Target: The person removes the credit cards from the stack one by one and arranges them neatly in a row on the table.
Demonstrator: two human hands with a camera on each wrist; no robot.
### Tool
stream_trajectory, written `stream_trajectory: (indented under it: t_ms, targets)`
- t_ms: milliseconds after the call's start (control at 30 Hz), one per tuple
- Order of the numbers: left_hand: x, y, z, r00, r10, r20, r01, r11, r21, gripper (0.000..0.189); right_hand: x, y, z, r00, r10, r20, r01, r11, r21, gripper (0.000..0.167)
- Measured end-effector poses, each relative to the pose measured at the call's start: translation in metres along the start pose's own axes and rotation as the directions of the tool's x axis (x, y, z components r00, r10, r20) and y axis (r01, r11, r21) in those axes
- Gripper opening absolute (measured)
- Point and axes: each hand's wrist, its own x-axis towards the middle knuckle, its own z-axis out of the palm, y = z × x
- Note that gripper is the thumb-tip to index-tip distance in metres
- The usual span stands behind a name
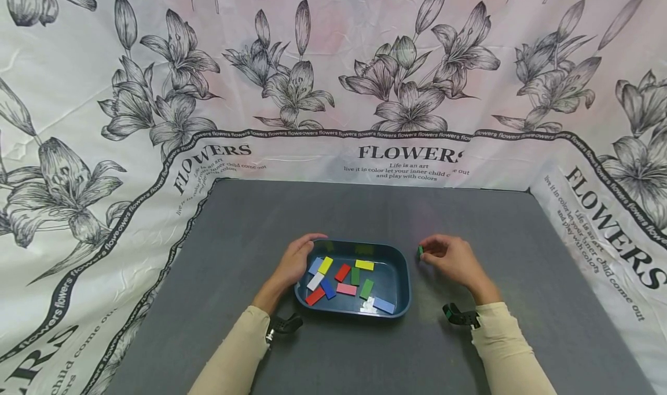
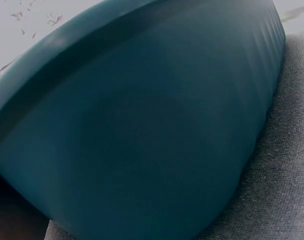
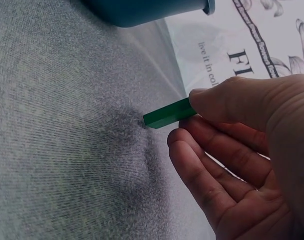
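In the head view, my left hand [image 1: 294, 263] holds the far left corner of a dark blue tray [image 1: 404, 267], its fingers along the outside of the rim. The tray's outer wall [image 2: 156, 120] fills most of the left wrist view. Inside it lie several flat rectangular blocks, among them a red block [image 1: 342, 273], a pink block [image 1: 346, 289] and a white block [image 1: 315, 281]. To the right of the tray, my right hand [image 1: 452, 260] pinches a green block [image 3: 166, 114] between thumb and fingertips. One end of this block points down at the table, close over the cloth.
A dark grey cloth [image 1: 365, 354] covers the table. White sheeting [image 1: 312, 157] with printed flowers and lettering rises at the back and both sides. Each wrist wears a black camera strap [image 1: 461, 315].
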Motion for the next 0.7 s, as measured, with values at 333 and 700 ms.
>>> stream_trajectory:
  t_ms: [333, 700]
  targets:
    - [0.0016, -0.0002, -0.0009, 1.000, 0.007, 0.011, -0.007, 1.000, 0.000, 0.044, 0.0018, 0.0022, 0.0003, 1.000, 0.001, 0.015, -0.001, 1.000, 0.009, 0.021]
    - [0.0011, -0.0006, -0.0010, 1.000, 0.001, 0.009, -0.001, 1.000, -0.004, 0.044, 0.0005, 0.0037, 0.0026, 1.000, 0.024, 0.018, -0.024, 1.000, -0.001, 0.024]
